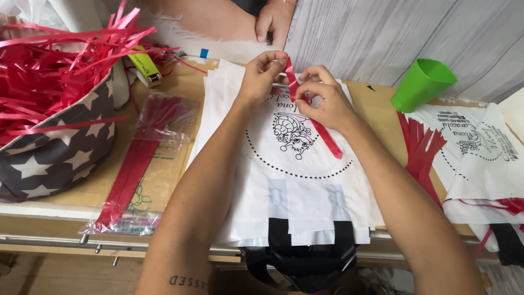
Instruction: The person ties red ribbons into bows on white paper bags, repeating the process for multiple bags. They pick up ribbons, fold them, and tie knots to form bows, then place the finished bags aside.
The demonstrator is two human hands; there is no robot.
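Nearest to me, black handles (305,262) are hanging over the near edge of the light wooden table (376,117), coming from under the stack of flat white paper bags (305,202) printed with a dotted circle and a small black drawing. Both my forearms are reaching out over that stack. At its far end I am pinching the top of a narrow strip of red ribbon (316,128) between the fingertips of my left hand (263,76), while my right hand (322,101) is closing finger and thumb on the same strip just below; the ribbon is running down and to the right from my fingers, lying across the printed drawing. To the left, a clear plastic sleeve holding long red ribbon strips (136,161) is lying on the table, and further left a dark fabric basket with white stars (60,150) is overflowing with loose red ribbon. Beyond it, a yellow-green stapler (146,68) is resting near the far edge. On the right, a green plastic cup (421,84) is tilting against the grey plank wall, with more red strips (420,150) and another heap of printed white bags (480,158) beside it. Another person's hand (274,19) is resting on the far side, well apart from mine.
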